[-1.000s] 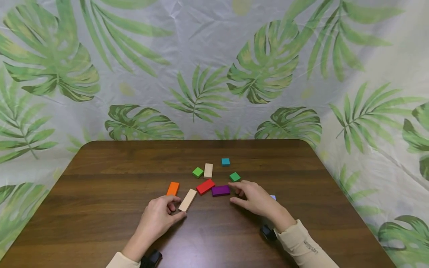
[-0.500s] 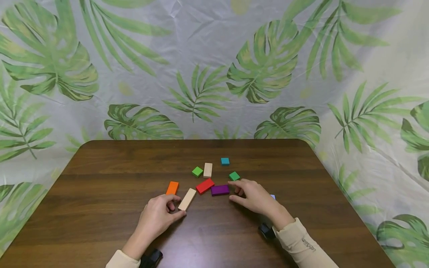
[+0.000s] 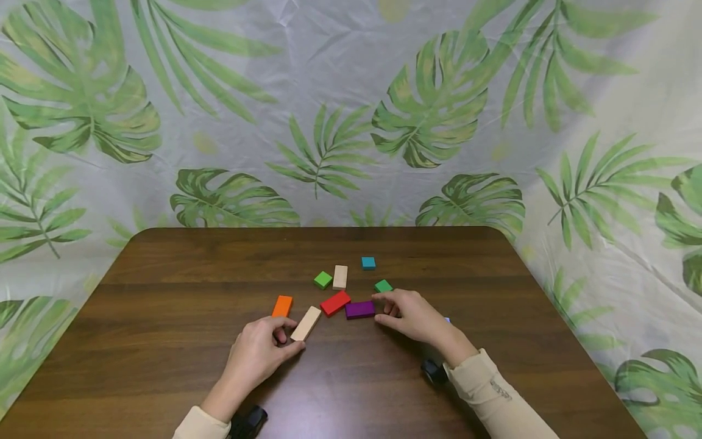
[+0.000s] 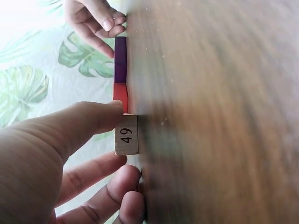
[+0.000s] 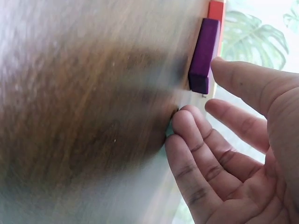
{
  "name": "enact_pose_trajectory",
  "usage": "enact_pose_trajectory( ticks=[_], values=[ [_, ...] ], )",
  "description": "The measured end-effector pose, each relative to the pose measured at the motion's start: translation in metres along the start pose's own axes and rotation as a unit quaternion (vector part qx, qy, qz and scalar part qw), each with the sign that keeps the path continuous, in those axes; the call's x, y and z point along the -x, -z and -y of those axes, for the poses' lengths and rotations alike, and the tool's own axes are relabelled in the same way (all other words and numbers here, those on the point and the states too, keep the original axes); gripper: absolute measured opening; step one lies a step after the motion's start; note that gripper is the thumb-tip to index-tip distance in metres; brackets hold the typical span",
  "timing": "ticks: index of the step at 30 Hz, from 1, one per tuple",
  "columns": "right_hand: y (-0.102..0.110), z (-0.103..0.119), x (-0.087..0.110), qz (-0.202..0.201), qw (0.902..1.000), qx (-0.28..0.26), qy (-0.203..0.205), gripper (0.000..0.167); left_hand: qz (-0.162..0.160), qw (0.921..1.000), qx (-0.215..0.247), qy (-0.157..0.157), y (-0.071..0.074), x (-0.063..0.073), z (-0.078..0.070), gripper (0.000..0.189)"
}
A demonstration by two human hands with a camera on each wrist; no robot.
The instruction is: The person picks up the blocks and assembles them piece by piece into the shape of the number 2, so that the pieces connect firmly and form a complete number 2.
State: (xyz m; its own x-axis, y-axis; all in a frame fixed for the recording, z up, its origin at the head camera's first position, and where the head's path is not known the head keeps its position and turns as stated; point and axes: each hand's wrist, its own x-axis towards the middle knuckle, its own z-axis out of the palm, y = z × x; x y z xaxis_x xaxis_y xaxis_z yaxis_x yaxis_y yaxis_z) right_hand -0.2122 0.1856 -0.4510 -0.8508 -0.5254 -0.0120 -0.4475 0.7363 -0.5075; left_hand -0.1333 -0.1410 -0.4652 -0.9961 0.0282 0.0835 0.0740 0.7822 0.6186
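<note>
Found no clear shift since a second ago; judged a pause in handling. Noted, beyond the left hand (image 3: 259, 350), orange block (image 3: 282, 306); in its thumb-and-forefinger pinch, wooden block marked 49 (image 3: 306, 323); between the hands, red block (image 3: 336, 303); at the right hand (image 3: 414, 316), with thumb and forefinger spread, contact unclear, purple block (image 3: 359, 310). Recorded wood-grain worktop (image 3: 351, 384) beneath, leaf-print backdrop (image 3: 329, 79) beyond.

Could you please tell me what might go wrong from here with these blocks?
The left grip, around one end of the near plain block, sits right by the orange block and might nudge it.
The red block and purple block lie close together, so shifting one could push the other.
The right grip is beside the darker green block, so a careless move may knock that away.
</note>
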Motion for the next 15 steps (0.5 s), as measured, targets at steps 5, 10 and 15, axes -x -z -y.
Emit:
enact_pose_trajectory(
  ticks=[5,10,15],
  values=[
    [0.002,-0.0033,-0.0032,0.009,0.9998,-0.018,-0.001,0.046,0.001,1.0,0.008,-0.001,0.0002,-0.0005,-0.0003,0.028],
    [0.0032,-0.0047,-0.0044,0.011,0.9994,-0.033,-0.003,0.043,0.0,1.0,0.008,-0.002,0.0002,-0.0008,0.0006,0.025],
    [0.0017,-0.006,-0.0052,0.01,0.9993,-0.037,-0.006,0.042,-0.001,1.0,0.009,0.001,0.0,0.0001,0.0022,0.023]
  ],
)
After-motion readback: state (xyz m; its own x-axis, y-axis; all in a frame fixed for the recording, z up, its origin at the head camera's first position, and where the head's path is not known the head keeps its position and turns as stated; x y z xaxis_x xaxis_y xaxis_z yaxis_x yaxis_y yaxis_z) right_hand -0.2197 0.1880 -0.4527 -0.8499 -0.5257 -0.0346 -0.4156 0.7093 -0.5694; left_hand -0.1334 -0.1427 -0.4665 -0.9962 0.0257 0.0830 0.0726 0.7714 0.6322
